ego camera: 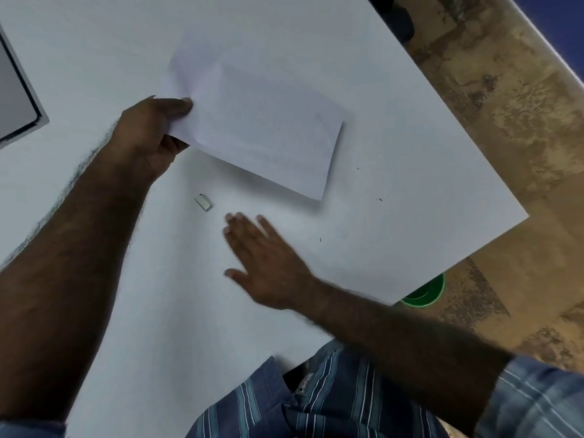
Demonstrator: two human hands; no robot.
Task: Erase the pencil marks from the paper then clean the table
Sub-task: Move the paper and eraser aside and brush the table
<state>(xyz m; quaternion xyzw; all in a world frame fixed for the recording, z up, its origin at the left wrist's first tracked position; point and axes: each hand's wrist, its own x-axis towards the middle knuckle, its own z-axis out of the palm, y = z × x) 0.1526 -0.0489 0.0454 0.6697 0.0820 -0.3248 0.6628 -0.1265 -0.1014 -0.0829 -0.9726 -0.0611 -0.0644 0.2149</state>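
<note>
Head view: my left hand (148,134) pinches paper (252,128) by edge, lifted off tabletop (94,58). Right hand (262,263) flat, fingers (240,226) spread, near eraser (203,202). Sweep crumbs (319,239) toward edge, palm low, light strokes.

One paper (252,128), one eraser (203,202), one bucket (425,294).
</note>
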